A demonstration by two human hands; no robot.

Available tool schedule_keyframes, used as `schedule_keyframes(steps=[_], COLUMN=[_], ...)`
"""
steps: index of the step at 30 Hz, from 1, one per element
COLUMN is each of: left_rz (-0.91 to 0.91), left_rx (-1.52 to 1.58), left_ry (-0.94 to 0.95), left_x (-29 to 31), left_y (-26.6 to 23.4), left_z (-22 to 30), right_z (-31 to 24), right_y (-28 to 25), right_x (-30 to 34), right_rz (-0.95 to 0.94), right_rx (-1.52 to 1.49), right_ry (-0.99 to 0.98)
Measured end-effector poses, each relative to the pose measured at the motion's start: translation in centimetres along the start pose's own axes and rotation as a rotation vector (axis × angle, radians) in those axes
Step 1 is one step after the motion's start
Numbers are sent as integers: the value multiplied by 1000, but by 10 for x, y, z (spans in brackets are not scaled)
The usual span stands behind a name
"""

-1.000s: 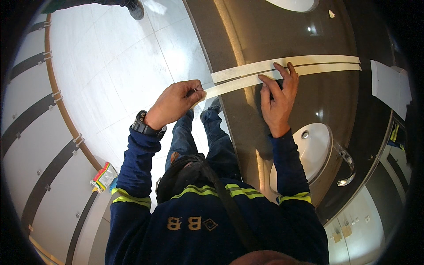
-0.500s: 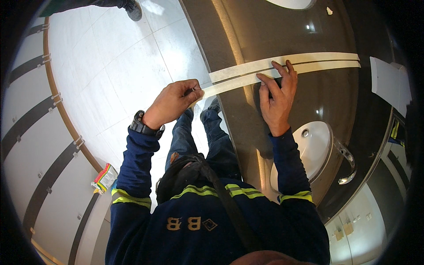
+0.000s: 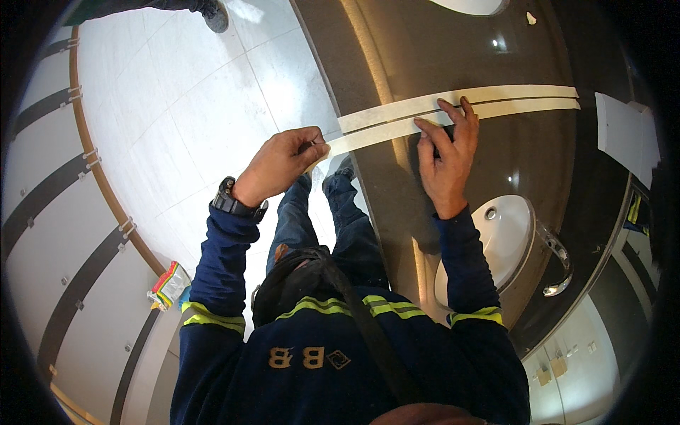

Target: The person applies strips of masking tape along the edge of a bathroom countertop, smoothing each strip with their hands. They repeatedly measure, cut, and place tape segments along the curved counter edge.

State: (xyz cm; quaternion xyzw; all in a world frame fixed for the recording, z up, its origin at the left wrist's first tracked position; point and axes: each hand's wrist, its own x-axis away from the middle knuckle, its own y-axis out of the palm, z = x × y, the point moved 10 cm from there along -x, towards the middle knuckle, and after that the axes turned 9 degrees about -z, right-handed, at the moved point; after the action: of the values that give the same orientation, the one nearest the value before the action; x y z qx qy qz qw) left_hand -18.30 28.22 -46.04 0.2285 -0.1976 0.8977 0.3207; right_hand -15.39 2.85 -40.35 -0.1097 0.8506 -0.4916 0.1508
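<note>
Head view: a glossy dark brown table (image 3: 439, 53) runs along the right, with a white basin (image 3: 513, 230) and chrome tap (image 3: 559, 262) set into it and another basin (image 3: 474, 6) cut off at the top edge. To the left lies a pale tiled floor (image 3: 198, 106), bordered by light panels (image 3: 49, 269) with dark bands; another person's shoe (image 3: 214, 15) shows at the top.

Two long, flat, cream strips cross the table side by side, a narrow dark gap between them. The near strip (image 3: 379, 135) reaches past the table's front edge, where the left hand (image 3: 281, 164) pinches its end between thumb and fingers. The right hand (image 3: 450, 156) is spread, its fingertips at the near strip and the far strip (image 3: 397, 108).

The navy jacket (image 3: 312, 382) bears pale lettering and a diamond emblem; a colourful packet (image 3: 170, 285) carries print too small to read.
</note>
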Motion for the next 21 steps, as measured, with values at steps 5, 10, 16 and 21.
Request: schedule_keyframes(steps=[5,10,16,21], left_rz=[-2,-51,-56,-53], left_rx=[17,-15,-2,2], left_ry=[-9,-62,-68,-51], left_x=[1,1,4,4], left_y=[2,3,1,1], left_z=[-1,1,5,2], right_z=[0,0,1,0], right_y=[0,1,0,1], right_x=[-1,1,0,0], right_rz=[-2,3,0,-3], right_rx=[-10,16,3,18], right_ry=[-1,-7,0,5])
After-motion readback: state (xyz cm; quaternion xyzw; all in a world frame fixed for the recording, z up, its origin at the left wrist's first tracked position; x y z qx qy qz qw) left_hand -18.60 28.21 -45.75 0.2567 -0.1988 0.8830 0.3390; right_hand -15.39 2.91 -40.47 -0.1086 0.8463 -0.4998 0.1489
